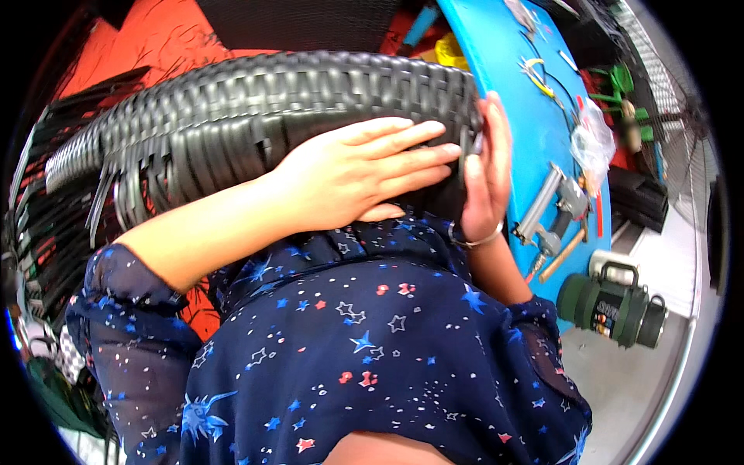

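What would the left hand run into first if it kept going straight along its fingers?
Most likely the right hand, at the end of the black woven piece; the left hand's fingertips point toward it. Depth between them is hard to judge.

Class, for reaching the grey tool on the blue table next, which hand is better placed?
Right, probably: the right hand is beside the blue table, nearer the grey tool. The left hand lies farther away, flat against the black woven piece.
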Tool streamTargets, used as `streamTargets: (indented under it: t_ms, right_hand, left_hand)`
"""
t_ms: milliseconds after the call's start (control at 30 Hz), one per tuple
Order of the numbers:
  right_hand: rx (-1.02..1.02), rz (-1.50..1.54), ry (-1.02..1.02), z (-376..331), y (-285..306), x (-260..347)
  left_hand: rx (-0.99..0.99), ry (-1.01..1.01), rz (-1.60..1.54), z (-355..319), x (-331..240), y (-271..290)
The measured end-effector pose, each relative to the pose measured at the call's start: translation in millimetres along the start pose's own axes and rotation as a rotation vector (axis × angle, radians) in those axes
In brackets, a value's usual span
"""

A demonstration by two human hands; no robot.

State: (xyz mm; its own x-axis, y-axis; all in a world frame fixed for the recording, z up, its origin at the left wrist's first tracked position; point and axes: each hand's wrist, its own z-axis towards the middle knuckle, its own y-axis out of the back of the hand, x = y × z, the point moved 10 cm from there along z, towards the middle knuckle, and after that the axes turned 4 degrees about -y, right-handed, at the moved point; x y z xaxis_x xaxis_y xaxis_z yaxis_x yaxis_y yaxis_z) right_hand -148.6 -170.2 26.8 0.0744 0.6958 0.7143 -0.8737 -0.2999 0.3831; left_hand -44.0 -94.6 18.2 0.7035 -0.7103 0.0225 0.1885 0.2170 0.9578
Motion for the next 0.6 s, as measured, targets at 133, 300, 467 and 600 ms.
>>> streamTargets:
  t_ms: [133,300,467,600]
  right_hand:
    - [0.11,-0.229,0.12,6.5,-4.8,19.6]
    - [0.104,-0.292,0.158,1.1,-12.8,18.8]
    - [0.107,-0.302,0.158,-2.1,-11.8,15.6]
    - [0.118,-0.279,0.162,0.8,-10.1,19.6]
  left_hand:
    - [-0.041,-0.005,-0.007,-3.7,2.7,-1.8]
    - [-0.077,0.001,-0.038,-7.3,2.8,-4.6]
    - [-0.084,-0.008,-0.023,-6.3,2.5,-5.1]
    - [-0.091,-0.015,-0.028,-5.2,1.9,-3.2]
